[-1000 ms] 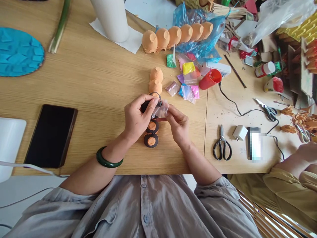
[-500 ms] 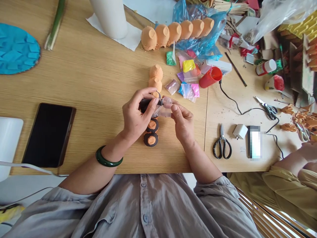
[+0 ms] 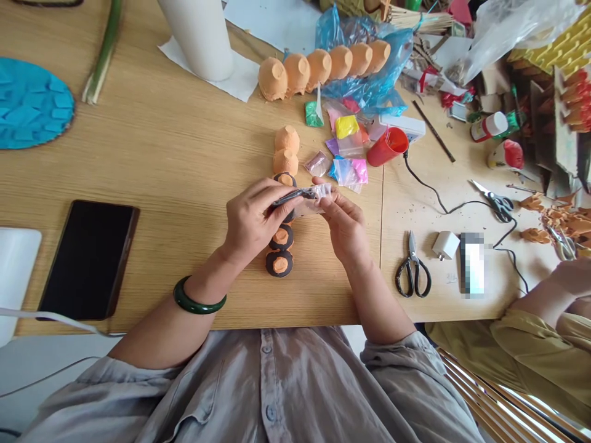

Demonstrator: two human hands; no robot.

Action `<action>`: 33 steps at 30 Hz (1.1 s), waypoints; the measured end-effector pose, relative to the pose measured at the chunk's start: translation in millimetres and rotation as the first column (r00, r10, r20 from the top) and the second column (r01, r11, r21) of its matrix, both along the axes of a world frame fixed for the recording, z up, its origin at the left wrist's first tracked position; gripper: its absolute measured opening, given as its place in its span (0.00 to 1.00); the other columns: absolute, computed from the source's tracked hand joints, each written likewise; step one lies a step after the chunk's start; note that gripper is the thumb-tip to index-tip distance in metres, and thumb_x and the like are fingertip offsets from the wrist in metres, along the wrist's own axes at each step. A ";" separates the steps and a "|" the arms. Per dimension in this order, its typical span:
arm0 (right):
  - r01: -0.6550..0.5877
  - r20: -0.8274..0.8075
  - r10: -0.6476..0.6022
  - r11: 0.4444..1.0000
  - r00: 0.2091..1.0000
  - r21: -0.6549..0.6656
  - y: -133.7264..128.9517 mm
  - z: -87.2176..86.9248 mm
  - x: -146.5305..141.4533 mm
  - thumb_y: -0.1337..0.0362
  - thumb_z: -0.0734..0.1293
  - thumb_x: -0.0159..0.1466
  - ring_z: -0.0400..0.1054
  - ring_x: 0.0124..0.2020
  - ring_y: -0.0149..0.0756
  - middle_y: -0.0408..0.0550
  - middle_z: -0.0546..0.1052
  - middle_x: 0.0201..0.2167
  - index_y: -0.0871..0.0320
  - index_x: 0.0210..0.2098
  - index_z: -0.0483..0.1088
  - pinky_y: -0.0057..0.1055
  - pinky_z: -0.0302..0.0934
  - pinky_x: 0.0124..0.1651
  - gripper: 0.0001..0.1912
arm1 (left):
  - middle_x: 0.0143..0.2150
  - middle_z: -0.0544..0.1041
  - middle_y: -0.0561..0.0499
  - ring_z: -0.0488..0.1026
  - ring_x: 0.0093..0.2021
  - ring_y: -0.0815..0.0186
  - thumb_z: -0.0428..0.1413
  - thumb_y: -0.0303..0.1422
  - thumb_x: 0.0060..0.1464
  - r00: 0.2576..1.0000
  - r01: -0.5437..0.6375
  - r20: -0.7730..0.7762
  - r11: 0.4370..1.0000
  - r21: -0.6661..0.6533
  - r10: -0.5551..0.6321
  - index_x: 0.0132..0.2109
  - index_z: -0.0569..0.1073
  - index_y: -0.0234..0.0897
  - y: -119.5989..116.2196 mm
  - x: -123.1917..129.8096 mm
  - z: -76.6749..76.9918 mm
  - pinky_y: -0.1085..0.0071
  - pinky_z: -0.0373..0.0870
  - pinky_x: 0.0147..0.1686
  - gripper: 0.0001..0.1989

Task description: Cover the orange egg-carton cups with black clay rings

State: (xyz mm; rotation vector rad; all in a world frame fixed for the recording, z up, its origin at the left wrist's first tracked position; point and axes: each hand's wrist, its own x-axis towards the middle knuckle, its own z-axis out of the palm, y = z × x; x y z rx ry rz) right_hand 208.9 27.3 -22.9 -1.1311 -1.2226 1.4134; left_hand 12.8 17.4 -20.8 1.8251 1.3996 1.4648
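Note:
Both hands hold a small clear plastic bag (image 3: 322, 192) with something soft and black inside, perhaps clay. My left hand (image 3: 249, 215) pinches the black-filled end between thumb and fingers. At the clear end, my right hand (image 3: 347, 229) grips the plastic with its thumb and fingers. Under the hands lies a strip of orange egg-carton cups (image 3: 285, 161). Black rings (image 3: 290, 253) circle several of its nearer cups, while the two far cups are plain orange. My left hand and the bag hide part of the strip.
Bags of coloured clay (image 3: 346, 127) and a red cup (image 3: 388, 146) lie beyond my right hand. A longer orange carton strip (image 3: 318, 66) sits farther back. Black-handled scissors (image 3: 413, 271) are to the right, a tablet (image 3: 90, 258) to the left. A co-worker's arm (image 3: 549, 289) rests at far right.
The bag has turned flatter between my hands, and its clear end is now bunched in my right fingers. My right hand has shifted slightly. The view has tilted a little.

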 end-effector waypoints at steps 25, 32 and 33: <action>0.089 -0.043 -0.083 0.978 0.996 0.186 -7.7 8.4 -7.7 0.49 0.78 0.72 0.75 0.74 0.46 0.37 0.84 0.66 0.40 0.43 0.89 0.58 0.64 0.82 0.07 | 0.56 0.90 0.46 0.87 0.56 0.60 0.68 0.39 0.70 0.978 0.194 0.049 0.974 0.115 -0.200 0.56 0.88 0.42 0.3 -4.0 10.3 0.68 0.83 0.60 0.12; 0.004 -0.041 0.003 0.986 0.999 0.167 -7.8 10.4 -6.0 0.46 0.77 0.72 0.71 0.77 0.49 0.36 0.82 0.70 0.41 0.40 0.89 0.56 0.63 0.82 0.10 | 0.46 0.91 0.49 0.88 0.48 0.62 0.62 0.41 0.75 0.946 0.169 0.295 0.980 -0.107 -0.132 0.44 0.89 0.41 -2.5 -1.8 11.6 0.71 0.84 0.46 0.13; -0.006 -0.051 0.014 0.989 0.999 0.150 -7.0 10.7 -6.1 0.44 0.76 0.72 0.70 0.78 0.50 0.37 0.81 0.71 0.41 0.41 0.89 0.57 0.63 0.82 0.13 | 0.45 0.91 0.49 0.88 0.47 0.62 0.62 0.41 0.75 0.942 0.172 0.312 0.977 -0.128 -0.125 0.43 0.88 0.41 -2.5 -2.2 12.3 0.71 0.84 0.47 0.14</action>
